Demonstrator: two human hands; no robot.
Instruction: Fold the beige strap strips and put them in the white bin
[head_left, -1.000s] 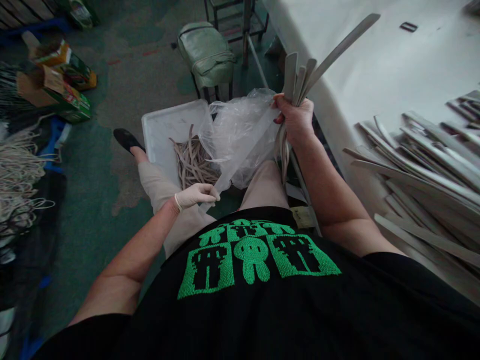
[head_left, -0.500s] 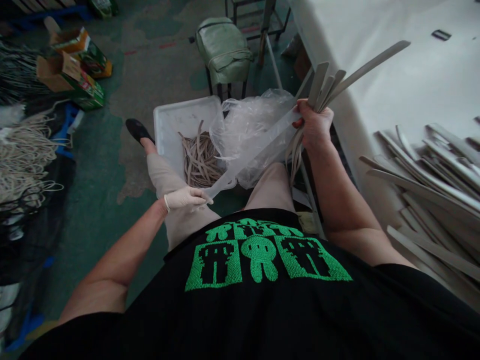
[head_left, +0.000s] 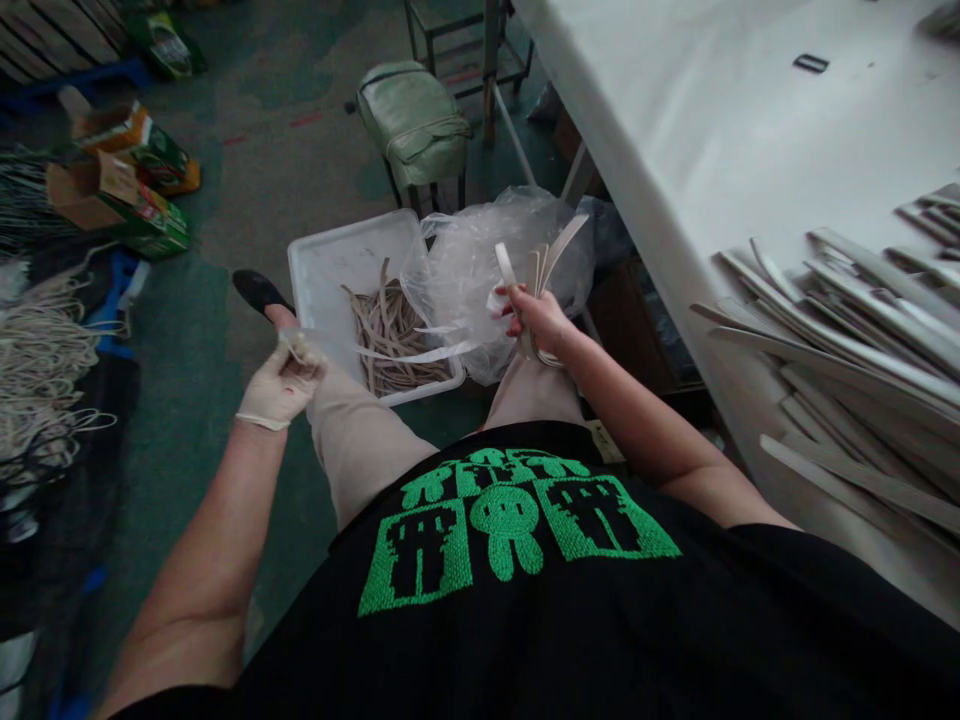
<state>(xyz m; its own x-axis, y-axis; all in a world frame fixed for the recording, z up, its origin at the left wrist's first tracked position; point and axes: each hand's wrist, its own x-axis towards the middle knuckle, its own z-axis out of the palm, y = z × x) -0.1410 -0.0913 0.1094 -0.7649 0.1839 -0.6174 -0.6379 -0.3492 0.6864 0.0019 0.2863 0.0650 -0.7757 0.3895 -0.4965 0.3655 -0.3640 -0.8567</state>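
- Our left hand (head_left: 276, 388), gloved, sits just outside the left knee, its fingers curled on a crumpled end of clear film (head_left: 298, 345). Open floor lies to its left.
- Our right hand (head_left: 541, 320) hangs over the right knee, fingers closed round a bundle of strips (head_left: 546, 268).
- A white tray (head_left: 330, 260) on the floor holds loose tan strips (head_left: 390, 330). A plastic bag (head_left: 472, 250) crowds the tray's right edge.
- We cannot tell whether the slack ribbon across the tray joins the film in the left hand.
- The counter (head_left: 720, 130) edge runs well right of the right hand. Its stacked strips (head_left: 847, 320) are cut off by the frame.
- Half a second ago the bundle was raised beside the counter edge and the film was taut. Now the right hand is lower and the left has swung outward.
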